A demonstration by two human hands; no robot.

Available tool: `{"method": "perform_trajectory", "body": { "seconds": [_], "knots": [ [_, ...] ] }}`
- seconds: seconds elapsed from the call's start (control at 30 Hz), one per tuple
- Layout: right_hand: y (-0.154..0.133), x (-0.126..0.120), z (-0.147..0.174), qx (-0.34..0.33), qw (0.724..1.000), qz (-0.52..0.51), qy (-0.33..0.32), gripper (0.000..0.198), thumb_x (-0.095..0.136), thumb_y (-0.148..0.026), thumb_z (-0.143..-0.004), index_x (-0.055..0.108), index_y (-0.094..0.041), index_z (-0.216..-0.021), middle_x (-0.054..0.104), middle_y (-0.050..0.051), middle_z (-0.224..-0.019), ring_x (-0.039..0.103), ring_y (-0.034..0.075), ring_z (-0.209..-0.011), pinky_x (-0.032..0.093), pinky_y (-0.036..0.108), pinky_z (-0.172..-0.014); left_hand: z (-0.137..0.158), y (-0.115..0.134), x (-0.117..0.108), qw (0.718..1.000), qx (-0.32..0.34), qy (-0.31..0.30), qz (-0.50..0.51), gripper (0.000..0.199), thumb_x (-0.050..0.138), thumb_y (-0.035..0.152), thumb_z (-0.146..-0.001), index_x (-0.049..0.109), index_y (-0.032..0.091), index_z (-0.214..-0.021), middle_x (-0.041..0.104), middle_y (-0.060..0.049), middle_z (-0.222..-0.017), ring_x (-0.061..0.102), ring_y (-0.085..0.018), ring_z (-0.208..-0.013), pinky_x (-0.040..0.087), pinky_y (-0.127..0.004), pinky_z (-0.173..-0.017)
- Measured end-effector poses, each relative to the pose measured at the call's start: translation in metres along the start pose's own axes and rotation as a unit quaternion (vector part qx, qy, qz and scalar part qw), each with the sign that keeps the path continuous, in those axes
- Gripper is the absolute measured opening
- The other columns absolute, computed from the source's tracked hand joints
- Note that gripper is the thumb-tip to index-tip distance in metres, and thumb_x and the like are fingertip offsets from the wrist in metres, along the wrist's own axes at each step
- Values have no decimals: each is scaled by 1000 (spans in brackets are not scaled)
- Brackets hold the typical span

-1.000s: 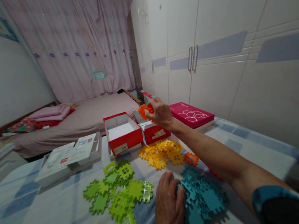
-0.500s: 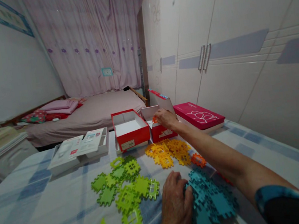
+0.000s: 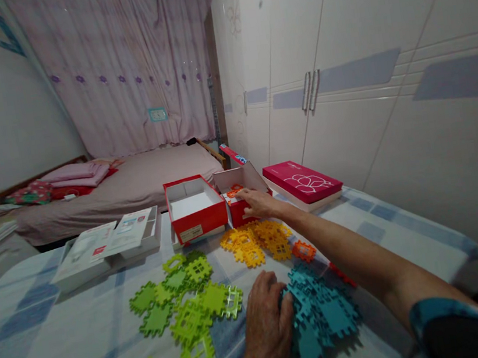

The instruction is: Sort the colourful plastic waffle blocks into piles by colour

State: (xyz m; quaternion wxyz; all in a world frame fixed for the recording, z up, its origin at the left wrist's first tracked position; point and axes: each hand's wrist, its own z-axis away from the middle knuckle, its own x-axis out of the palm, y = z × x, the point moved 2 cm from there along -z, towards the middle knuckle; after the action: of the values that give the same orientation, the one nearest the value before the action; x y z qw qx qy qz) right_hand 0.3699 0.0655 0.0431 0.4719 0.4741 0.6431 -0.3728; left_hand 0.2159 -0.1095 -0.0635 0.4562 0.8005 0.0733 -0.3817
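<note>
My left hand [image 3: 267, 319] lies palm down on the cloth, its thumb against the edge of a pile of teal interlocking plastic tiles [image 3: 322, 312]. Its fingers are slightly bent and hold nothing visible. My right hand [image 3: 260, 202] is over the front edge of a small red box [image 3: 240, 213] with a raised lid. Its fingers and thumb look parted, the fingertips beside orange tiles [image 3: 235, 189] in the box. Yellow tiles [image 3: 256, 240] lie below that box. Green tiles [image 3: 194, 308] are spread left of my left hand. An orange tile [image 3: 303, 251] lies under my right forearm.
An open red box [image 3: 198, 222] with a white inside stands left of the small box. A flat crimson box [image 3: 303, 181] lies to the right. White trays with printed cards [image 3: 127, 235] are at the left. Beyond are a bed [image 3: 154, 169] and a wardrobe [image 3: 348, 141].
The view has shifted, moving everything leftward. At the small box, my right hand has lowered and its fingers have spread from around an orange tile. My left hand stays beside the teal pile.
</note>
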Motion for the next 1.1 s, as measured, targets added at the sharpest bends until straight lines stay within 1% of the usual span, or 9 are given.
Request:
{"method": "perform_trajectory", "body": {
  "seconds": [0.07, 0.17, 0.3, 0.43, 0.6, 0.73, 0.83, 0.97, 1.1],
  "knots": [
    [2, 2, 1, 9, 1000, 15, 2, 49, 63, -28, -79, 53, -18, -126, 59, 11, -122, 59, 22, -104, 44, 27, -84, 0, 1, -1, 1000, 0, 1, 1, 33, 41, 33, -91, 67, 18, -104, 57, -13, -126, 51, -25, -120, 41, -45, -105],
    [12, 0, -4, 40, 998, 38, 13, 38, 63, -35, -81, 61, -14, -112, 61, 15, -115, 58, 25, -103, 44, 30, -82, 1, 0, -1, 1000, 5, 0, -1, 33, 40, 34, -92, 66, 18, -104, 58, -12, -125, 51, -25, -120, 41, -45, -105],
    [32, -6, -5, 50, 997, 51, 8, 33, 65, -40, -81, 66, -15, -101, 61, 14, -108, 58, 25, -100, 43, 30, -81, 1, -1, -1, 1000, 17, -1, -3, 33, 41, 35, -92, 66, 19, -105, 58, -12, -126, 51, -25, -122, 41, -45, -106],
    [48, -14, 11, 51, 997, 56, 1, 32, 64, -44, -81, 67, -16, -98, 61, 12, -104, 58, 22, -95, 43, 27, -75, 1, 0, -1, 1000, 13, 13, 4, 32, 42, 35, -91, 67, 19, -104, 59, -12, -125, 51, -26, -122, 41, -47, -105],
    [55, -22, 37, 51, 996, 66, -19, 31, 64, -43, -81, 68, -16, -96, 61, 11, -99, 59, 22, -87, 40, 26, -64, 2, 0, -1, 1000, 8, 10, 4, 31, 43, 34, -91, 67, 19, -104, 58, -12, -126, 50, -26, -123, 39, -48, -107],
    [62, -27, 48, 62, 996, 64, -3, 29, 65, -42, -81, 68, -17, -95, 60, 11, -99, 57, 21, -88, 41, 26, -67, 2, -1, -2, 1000, 10, 6, 0, 33, 41, 35, -91, 67, 19, -105, 58, -12, -127, 50, -26, -123, 40, -49, -106],
    [69, -28, 51, 64, 995, 78, 7, 28, 67, -40, -80, 69, -16, -95, 60, 12, -99, 57, 23, -91, 42, 28, -71, 2, 0, -2, 1000, 21, 16, 3, 32, 42, 34, -91, 67, 19, -105, 60, -12, -125, 52, -25, -121, 41, -48, -105],
    [76, -23, 53, 83, 991, 101, 32, 29, 65, -37, -82, 68, -14, -98, 58, 13, -100, 55, 23, -96, 42, 29, -79, 1, -1, -3, 1000, 24, 14, -5, 34, 40, 35, -91, 67, 18, -104, 60, -13, -124, 53, -26, -120, 42, -49, -105],
    [81, -17, 55, 80, 991, 100, 28, 28, 65, -36, -82, 68, -14, -98, 58, 11, -100, 55, 22, -95, 42, 29, -82, 1, 0, -3, 1000, 21, 6, -9, 35, 40, 35, -92, 66, 18, -105, 59, -12, -125, 52, -25, -122, 41, -48, -106]
  ]
}}
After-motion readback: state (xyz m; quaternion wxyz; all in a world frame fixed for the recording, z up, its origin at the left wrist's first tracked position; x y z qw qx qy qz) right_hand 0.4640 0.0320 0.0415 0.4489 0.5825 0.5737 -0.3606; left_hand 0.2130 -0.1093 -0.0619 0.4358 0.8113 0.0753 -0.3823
